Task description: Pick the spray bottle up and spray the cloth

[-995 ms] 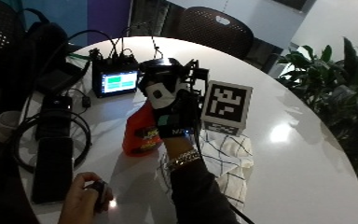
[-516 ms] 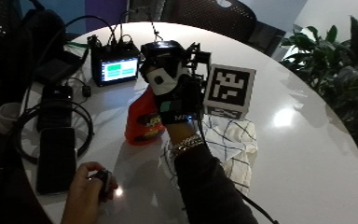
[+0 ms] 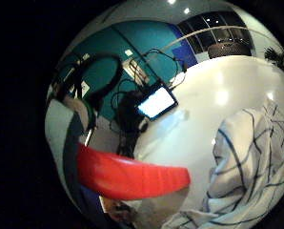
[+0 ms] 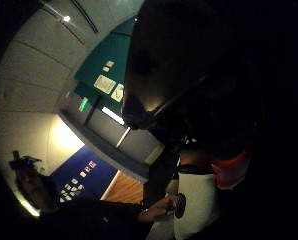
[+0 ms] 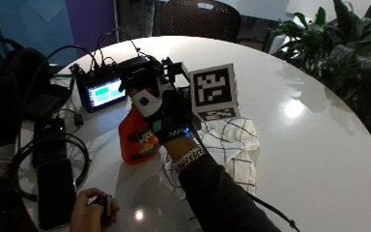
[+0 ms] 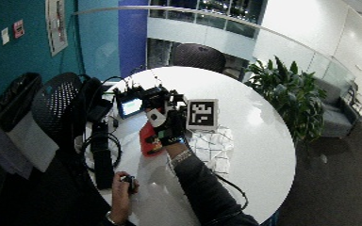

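On the round white table [image 5: 314, 145] the person's gloved right hand [image 5: 158, 113] is wrapped around the neck of the red spray bottle [image 5: 136, 140], fingers curled round it near the black trigger head [image 5: 139, 72]. The bottle's base looks to sit at, or just above, the tabletop — which of the two cannot be told. From the bottle, the white cloth [image 5: 234, 147] with thin dark grid lines lies at about 3 o'clock, just beside it, crumpled on the table under the person's forearm. A card with a black-and-white square marker [image 5: 214, 92] stands upright at about 12 o'clock from the cloth, touching or nearly touching its far edge.

At about 10 o'clock from the bottle a small monitor [image 5: 105, 94] with a lit screen faces the person, cables running off behind it. At 9 o'clock lie headphones [image 5: 47, 162] and a dark flat device [image 5: 55, 191], with a white cup [image 5: 2, 159] at the table's edge.

The bare left hand [image 5: 95, 212] rests at about 7 o'clock from the bottle, holding a small dark object.

In the little-finger palm view the red bottle body [image 3: 132, 176] passes close across the palm, the cloth [image 3: 247, 167] beside it and the lit monitor [image 3: 156, 102] further off on the table
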